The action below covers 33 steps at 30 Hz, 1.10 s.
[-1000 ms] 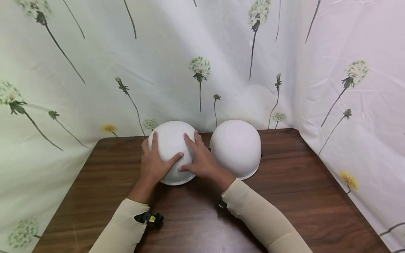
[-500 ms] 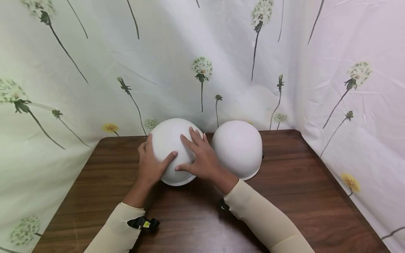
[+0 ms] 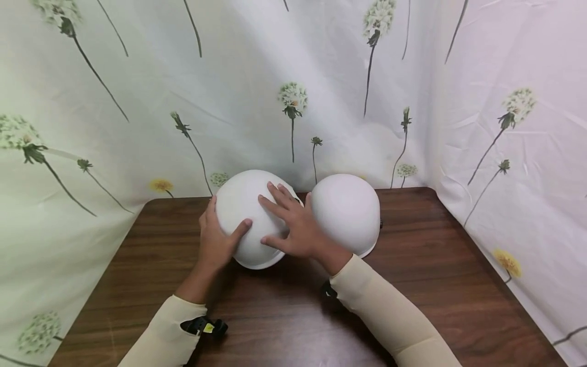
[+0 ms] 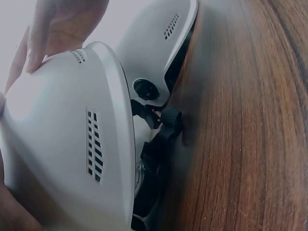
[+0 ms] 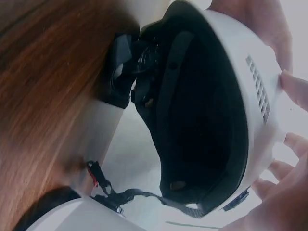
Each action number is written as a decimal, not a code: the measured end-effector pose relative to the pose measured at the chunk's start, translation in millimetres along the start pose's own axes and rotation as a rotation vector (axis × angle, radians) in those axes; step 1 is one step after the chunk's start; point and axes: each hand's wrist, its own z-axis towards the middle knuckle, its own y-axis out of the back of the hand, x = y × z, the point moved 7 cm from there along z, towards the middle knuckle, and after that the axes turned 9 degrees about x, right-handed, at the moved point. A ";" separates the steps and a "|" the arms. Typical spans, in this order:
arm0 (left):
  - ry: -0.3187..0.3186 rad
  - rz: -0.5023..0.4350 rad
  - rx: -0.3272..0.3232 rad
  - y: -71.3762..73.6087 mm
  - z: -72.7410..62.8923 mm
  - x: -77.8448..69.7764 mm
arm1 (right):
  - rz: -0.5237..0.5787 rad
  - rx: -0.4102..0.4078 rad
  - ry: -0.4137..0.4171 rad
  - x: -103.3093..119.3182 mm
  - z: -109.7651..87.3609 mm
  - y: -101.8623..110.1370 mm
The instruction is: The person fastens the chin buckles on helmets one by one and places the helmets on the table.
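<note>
Two white helmets stand side by side at the table's back. Both hands hold the left helmet [image 3: 243, 199], which leans with its right side raised. My left hand [image 3: 214, 242] grips its left side, thumb across the shell. My right hand [image 3: 295, 224] is spread over its right side, fingertips on the dome. The right wrist view shows the dark padded inside [image 5: 202, 110] of this helmet and a chin strap [image 5: 163, 199] hanging from it. In the left wrist view, vent slots [image 4: 95, 147] and black straps [image 4: 154, 159] show along its rim.
The right helmet [image 3: 346, 216] rests dome up, right behind my right hand and wrist; its black round side fitting [image 4: 146, 89] shows in the left wrist view. The wooden table [image 3: 275, 321] meets a dandelion-print sheet [image 3: 220, 76] behind and at the sides.
The left helmet has tipped, its right side rising and swinging toward the right helmet. My left hand has slid slightly left and down around it; my right hand has shifted a little right.
</note>
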 end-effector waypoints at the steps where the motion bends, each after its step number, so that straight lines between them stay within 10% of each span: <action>1: 0.000 -0.004 0.002 0.3 0.5 0.9 | 0.020 0.012 0.005 -1.0 0.0 0.2; 17: -0.029 -0.062 0.020 3.3 -1.1 -0.2 | 0.064 0.016 0.065 7.0 3.1 5.4; 33: -0.088 0.405 0.143 13.6 8.4 -48.7 | 0.075 0.063 0.048 7.2 2.7 4.1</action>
